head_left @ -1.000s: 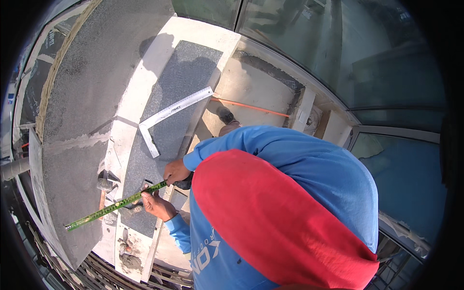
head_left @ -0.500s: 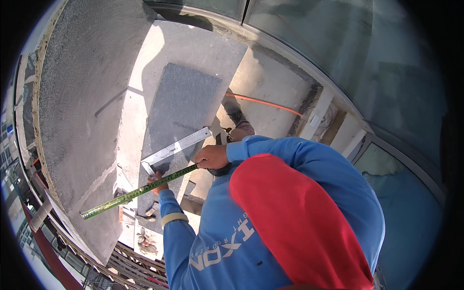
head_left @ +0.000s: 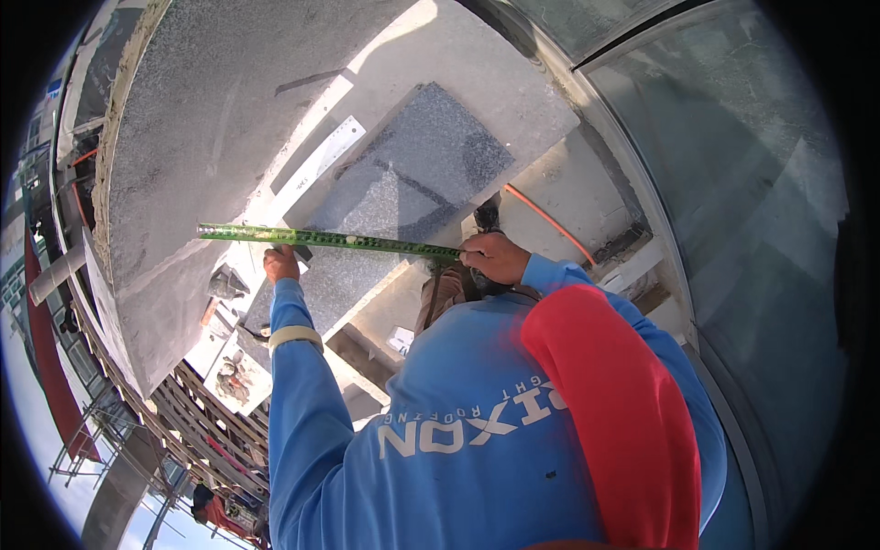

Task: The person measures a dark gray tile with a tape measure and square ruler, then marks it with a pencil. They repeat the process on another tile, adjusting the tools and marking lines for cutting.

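My left hand (head_left: 280, 266) is closed at the corner of a white metal L-square (head_left: 326, 156), just below a long green strip marked like a measuring tape (head_left: 357, 241). My right hand (head_left: 495, 259) pinches that strip's right end, while its left end reaches over the pale ledge. Beneath both tools lies a dark speckled stone slab (head_left: 458, 137), with the square angled along its left side. My left fingertips are partly hidden by the strip and square.
A tall grey panel (head_left: 183, 128) rises at left, with hand tools (head_left: 229, 282) by its foot. An orange hose (head_left: 550, 220) runs beside the slab. Glass panes (head_left: 724, 229) line the right. Scaffolding (head_left: 78, 458) and another person (head_left: 211, 504) show beyond the lower-left edge.
The view has shifted. My left hand has left the green strip for the square, which now stands more steeply angled at the slab's left. The strip has swung nearly level in the picture.
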Demonstrator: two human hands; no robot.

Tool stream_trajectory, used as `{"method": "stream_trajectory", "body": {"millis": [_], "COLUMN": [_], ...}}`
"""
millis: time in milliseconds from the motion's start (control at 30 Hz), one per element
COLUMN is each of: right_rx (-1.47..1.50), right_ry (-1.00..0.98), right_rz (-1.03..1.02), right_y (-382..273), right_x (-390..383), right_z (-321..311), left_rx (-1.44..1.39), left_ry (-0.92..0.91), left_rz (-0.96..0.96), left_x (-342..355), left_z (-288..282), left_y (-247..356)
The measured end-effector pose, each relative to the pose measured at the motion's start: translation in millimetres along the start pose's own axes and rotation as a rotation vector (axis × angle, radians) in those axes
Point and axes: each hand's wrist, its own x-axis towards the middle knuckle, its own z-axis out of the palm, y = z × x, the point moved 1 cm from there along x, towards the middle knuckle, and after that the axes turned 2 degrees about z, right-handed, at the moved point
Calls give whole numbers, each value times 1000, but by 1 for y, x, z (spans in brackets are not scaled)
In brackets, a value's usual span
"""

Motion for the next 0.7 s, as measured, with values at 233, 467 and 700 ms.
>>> {"method": "stream_trajectory", "body": {"millis": [233,467,700], "right_rx": [-122,-130,-437], "right_ry": [-2,-109,-309], "right_rz": [85,141,103], "right_y": [-27,-41,-65], "right_x": [11,23,64], "right_z": [-21,4,41], "left_rx": [-52,-170,-433], "left_ry": [-121,-176,350], "left_rz": [-263,-320,-177], "left_x": [36,46,-69], "left_z": [-23,-21,-10], "left_y": [15,26,-43]}}
